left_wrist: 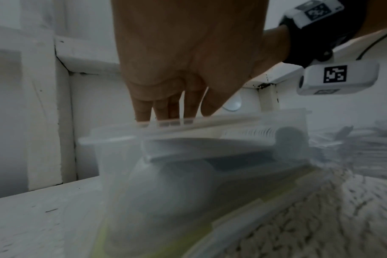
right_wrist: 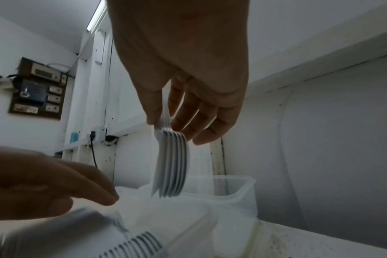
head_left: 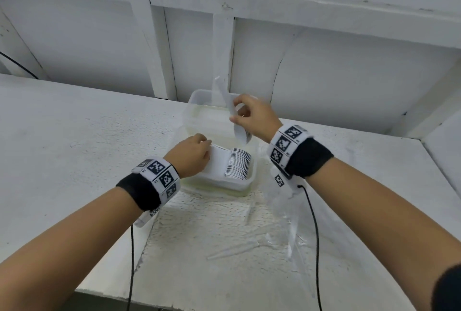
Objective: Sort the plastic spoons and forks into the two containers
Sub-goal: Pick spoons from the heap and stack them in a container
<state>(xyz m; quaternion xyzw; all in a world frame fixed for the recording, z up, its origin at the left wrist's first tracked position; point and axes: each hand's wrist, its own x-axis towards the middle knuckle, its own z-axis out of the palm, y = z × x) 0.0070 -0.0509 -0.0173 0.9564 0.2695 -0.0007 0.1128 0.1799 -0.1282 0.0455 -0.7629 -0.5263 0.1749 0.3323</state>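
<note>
Two clear plastic containers stand on the table, the near one (head_left: 245,183) in front of the far one (head_left: 193,101). A long nested stack of white spoons (head_left: 237,167) lies in the near container (left_wrist: 113,157). My left hand (head_left: 207,147) reaches into it, fingertips (left_wrist: 166,117) resting on the stack's handle ends. My right hand (head_left: 237,113) pinches a small nested stack of white utensils (head_left: 240,133) by their handles, rounded heads down like spoons. This held stack (right_wrist: 171,165) hangs from the right hand (right_wrist: 164,125) between the two containers, with the far container (right_wrist: 243,185) behind it.
A textured white mat (head_left: 212,223) lies under and in front of the containers. Crumpled clear plastic wrapping (head_left: 284,211) and a clear utensil-shaped piece (head_left: 232,250) lie on it at the right. A white panelled wall (head_left: 324,73) stands close behind. Black cables hang from both wrists.
</note>
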